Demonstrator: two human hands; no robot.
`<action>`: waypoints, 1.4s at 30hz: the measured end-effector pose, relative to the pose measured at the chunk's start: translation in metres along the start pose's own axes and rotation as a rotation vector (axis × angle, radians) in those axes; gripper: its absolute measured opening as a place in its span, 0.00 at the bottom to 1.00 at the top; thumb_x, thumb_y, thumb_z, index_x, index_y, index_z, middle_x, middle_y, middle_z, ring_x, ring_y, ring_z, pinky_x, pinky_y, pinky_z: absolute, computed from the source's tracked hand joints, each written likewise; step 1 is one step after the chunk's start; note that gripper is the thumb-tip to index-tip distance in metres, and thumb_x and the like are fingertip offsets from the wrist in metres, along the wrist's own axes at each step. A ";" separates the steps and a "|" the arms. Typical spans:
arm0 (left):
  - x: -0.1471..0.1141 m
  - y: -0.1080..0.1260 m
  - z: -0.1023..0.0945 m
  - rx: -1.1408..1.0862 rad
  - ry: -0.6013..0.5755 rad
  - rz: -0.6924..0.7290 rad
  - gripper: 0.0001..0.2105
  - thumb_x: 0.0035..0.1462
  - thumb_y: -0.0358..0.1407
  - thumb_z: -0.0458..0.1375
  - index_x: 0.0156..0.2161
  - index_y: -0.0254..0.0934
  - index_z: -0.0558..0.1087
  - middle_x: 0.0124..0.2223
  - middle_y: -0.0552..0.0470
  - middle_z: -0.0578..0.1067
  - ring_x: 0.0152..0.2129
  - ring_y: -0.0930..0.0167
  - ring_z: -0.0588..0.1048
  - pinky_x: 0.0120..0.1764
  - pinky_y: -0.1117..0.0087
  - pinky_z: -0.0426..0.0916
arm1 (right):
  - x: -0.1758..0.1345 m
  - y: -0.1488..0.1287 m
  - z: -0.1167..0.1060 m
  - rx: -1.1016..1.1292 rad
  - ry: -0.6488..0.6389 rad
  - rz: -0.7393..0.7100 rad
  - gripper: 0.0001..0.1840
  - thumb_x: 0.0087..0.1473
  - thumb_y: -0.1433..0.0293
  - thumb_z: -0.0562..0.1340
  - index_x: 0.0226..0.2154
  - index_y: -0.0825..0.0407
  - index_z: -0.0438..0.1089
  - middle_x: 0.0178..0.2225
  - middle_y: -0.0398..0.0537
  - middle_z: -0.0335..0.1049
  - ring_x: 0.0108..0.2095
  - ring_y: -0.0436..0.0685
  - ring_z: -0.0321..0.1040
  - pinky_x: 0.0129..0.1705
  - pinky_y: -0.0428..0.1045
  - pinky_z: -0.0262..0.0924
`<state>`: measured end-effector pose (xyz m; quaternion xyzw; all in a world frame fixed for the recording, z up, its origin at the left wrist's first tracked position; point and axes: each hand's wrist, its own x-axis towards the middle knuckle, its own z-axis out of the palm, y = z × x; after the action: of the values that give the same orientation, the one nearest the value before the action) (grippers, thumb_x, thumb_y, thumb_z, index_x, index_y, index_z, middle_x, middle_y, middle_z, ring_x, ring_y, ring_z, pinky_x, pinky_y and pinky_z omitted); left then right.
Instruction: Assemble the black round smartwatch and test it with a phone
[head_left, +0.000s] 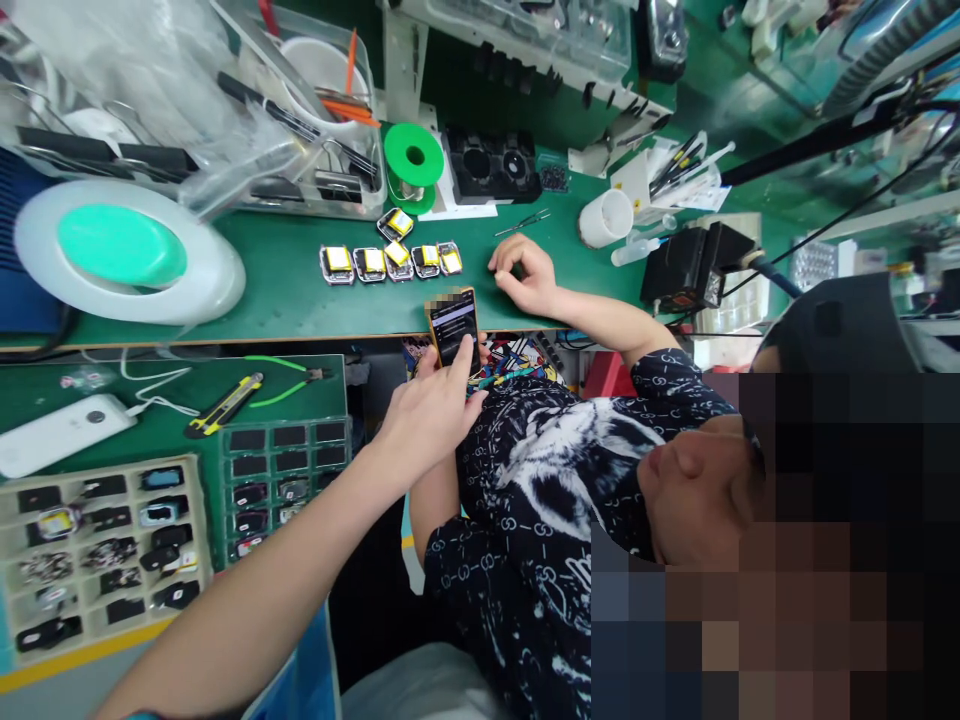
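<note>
A phone (454, 325) is propped at the near edge of a green bench (285, 305), its screen facing up toward the wearer. It lies directly beyond the fingertips of the wearer's left hand (433, 405), which reaches in from the lower left. The phone's long axis runs roughly away from that hand, its far end leaning slightly left. The left hand is partly open, index finger stretched onto or just over the screen (actual contact is hard to tell), other fingers loosely bent, gripping nothing; the wearer's right hand is out of view. A seated co-worker in a black patterned shirt (555, 470) seems to hold the phone from beneath with one mostly hidden hand, while the co-worker's other hand (529, 275) rests loosely curled on the bench, right of the phone. Beyond the phone, to the left, sit six small devices (370, 265) with yellow parts showing, five in a row and one behind. Farther back, a clear bin (337, 208) holds plastic bags and tools; to the right stand a white cup (596, 225), its contents unclear, and a white box (632, 187) of pen-like tools. At lower left, a beige compartment tray (196, 510) holds small, mostly dark parts, and a green tray (224, 500) beside it holds flat black rectangles and small devices.
</note>
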<state>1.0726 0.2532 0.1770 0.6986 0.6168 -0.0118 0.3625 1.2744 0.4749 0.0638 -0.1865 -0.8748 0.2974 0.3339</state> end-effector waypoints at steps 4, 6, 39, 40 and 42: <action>-0.006 -0.007 0.015 -0.010 0.025 0.079 0.32 0.71 0.38 0.52 0.74 0.31 0.50 0.52 0.36 0.80 0.44 0.54 0.82 0.40 0.60 0.78 | -0.014 -0.005 -0.009 -0.158 -0.220 -0.470 0.11 0.66 0.58 0.60 0.42 0.44 0.75 0.34 0.44 0.67 0.40 0.57 0.70 0.41 0.58 0.68; -0.016 -0.016 0.034 -0.063 0.078 0.182 0.29 0.71 0.36 0.52 0.72 0.33 0.53 0.54 0.38 0.80 0.44 0.57 0.82 0.39 0.62 0.78 | -0.020 -0.006 -0.012 -0.171 -0.275 -0.670 0.12 0.65 0.60 0.61 0.47 0.43 0.75 0.34 0.44 0.65 0.39 0.56 0.69 0.39 0.56 0.67; 0.001 -0.060 0.022 0.036 0.317 -0.027 0.16 0.72 0.38 0.49 0.57 0.35 0.73 0.46 0.45 0.79 0.43 0.65 0.79 0.41 0.67 0.71 | -0.008 0.000 0.000 0.220 -0.047 0.316 0.28 0.58 0.44 0.66 0.28 0.48 0.58 0.27 0.38 0.57 0.26 0.51 0.52 0.30 0.49 0.49; 0.005 -0.068 0.016 0.020 0.361 -0.085 0.16 0.73 0.40 0.48 0.50 0.35 0.75 0.45 0.45 0.79 0.43 0.65 0.78 0.42 0.67 0.70 | -0.008 -0.001 0.000 0.219 -0.050 0.315 0.28 0.58 0.45 0.67 0.28 0.48 0.59 0.27 0.38 0.57 0.26 0.50 0.53 0.30 0.49 0.50; 0.016 -0.086 0.003 0.030 0.438 -0.189 0.21 0.75 0.40 0.40 0.43 0.32 0.74 0.42 0.43 0.78 0.42 0.65 0.76 0.44 0.64 0.68 | -0.007 -0.002 -0.001 0.218 -0.057 0.313 0.27 0.58 0.46 0.67 0.28 0.49 0.60 0.27 0.38 0.58 0.26 0.50 0.53 0.30 0.49 0.50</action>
<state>1.0033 0.2632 0.1252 0.6289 0.7431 0.0968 0.2070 1.2796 0.4698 0.0623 -0.2745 -0.8069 0.4437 0.2770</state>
